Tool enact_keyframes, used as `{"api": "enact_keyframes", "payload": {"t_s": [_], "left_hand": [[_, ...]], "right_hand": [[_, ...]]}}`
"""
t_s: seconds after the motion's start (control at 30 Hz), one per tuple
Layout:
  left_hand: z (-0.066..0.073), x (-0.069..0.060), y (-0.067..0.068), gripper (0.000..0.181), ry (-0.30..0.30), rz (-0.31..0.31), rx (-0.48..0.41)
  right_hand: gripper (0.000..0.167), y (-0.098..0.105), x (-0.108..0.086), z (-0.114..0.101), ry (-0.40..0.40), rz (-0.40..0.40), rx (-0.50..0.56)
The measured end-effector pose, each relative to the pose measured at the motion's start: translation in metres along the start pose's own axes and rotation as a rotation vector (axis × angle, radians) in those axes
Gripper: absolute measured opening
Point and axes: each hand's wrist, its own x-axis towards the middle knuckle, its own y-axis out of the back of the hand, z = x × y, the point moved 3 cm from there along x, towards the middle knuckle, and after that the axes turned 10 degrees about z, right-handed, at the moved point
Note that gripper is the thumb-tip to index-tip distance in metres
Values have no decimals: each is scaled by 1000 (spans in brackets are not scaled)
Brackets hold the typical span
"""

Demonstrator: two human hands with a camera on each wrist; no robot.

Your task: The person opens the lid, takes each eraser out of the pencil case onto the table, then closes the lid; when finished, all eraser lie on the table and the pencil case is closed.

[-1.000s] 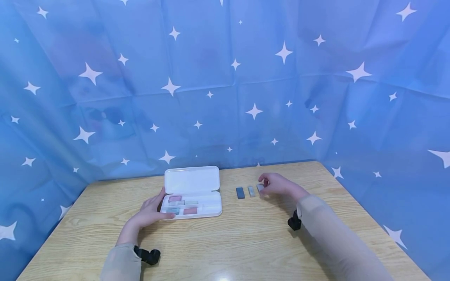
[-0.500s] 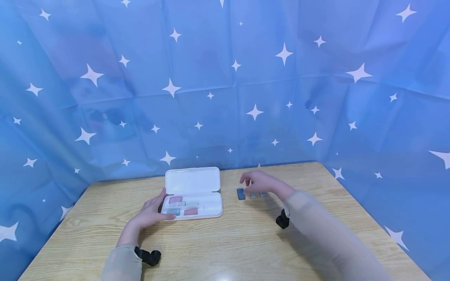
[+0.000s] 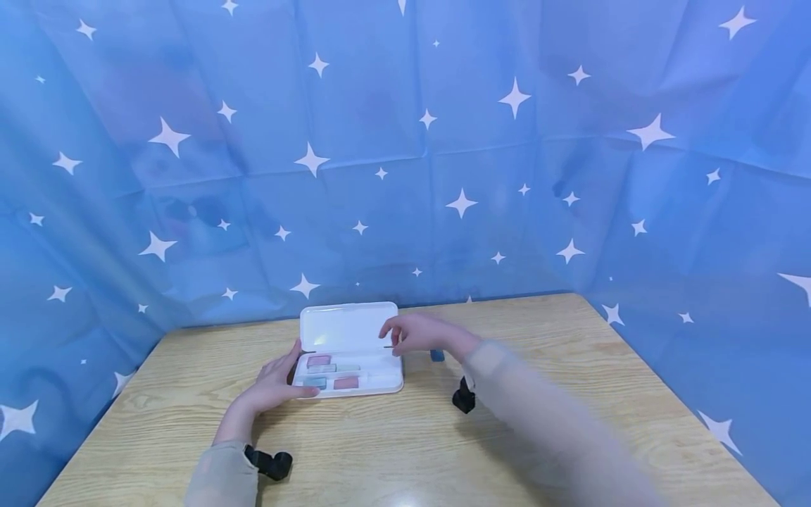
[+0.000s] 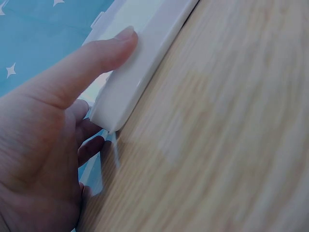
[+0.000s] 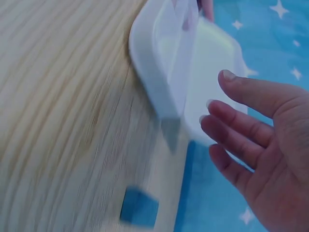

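A white pencil case (image 3: 375, 384) lies with its lid folded back; several small pink, pale and teal blocks, perhaps erasers, sit inside. My left hand (image 3: 274, 382) holds its left end, thumb over the front edge and fingers at the side; the left wrist view shows this thumb (image 4: 113, 50) on the rim. My right hand (image 3: 415, 333) hovers at the case's right side, near the hinge. In the right wrist view its fingers (image 5: 236, 137) are loosely bent and apart, with nothing seen between them. A dark blue block (image 3: 437, 355) lies on the table beneath the right hand, partly covered.
The wooden table (image 3: 380, 451) carries everything. A blue curtain with white stars (image 3: 405, 176) rises behind its far edge and along both sides. Whatever lies behind the right wrist and sleeve is hidden in the head view.
My right hand has left the pale block at the right of the row and swept left across the blocks to the case. The left hand stays on the case.
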Motion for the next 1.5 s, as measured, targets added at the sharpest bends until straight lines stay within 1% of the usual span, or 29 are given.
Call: {"api": "enact_keyframes", "payload": {"t_s": [0.27, 0.37, 0.5, 0.73, 0.97, 1.23, 1.4, 1.5], "left_hand": [[-3, 0, -2, 115, 12, 5, -3], [-3, 1, -2, 115, 20, 3, -7], [-4, 1, -3, 116, 25, 2, -9], [-2, 2, -3, 115, 24, 0, -1], [-2, 2, -3, 116, 24, 7, 10], [-1, 0, -2, 115, 27, 8, 13], [-1, 1, -2, 115, 26, 12, 8], [-2, 3, -2, 115, 30, 12, 5]], "right_hand": [[37, -22, 27, -22, 80, -24, -55], [39, -28, 33, -26, 109, -32, -85], [40, -35, 40, -32, 122, -46, -129], [42, -45, 46, -36, 120, -79, -212], [42, -49, 49, -36, 128, -110, -247], [44, -52, 50, -34, 116, -109, -265], [44, -54, 51, -37, 117, -118, -298], [47, -56, 53, -38, 135, -128, -327]]}}
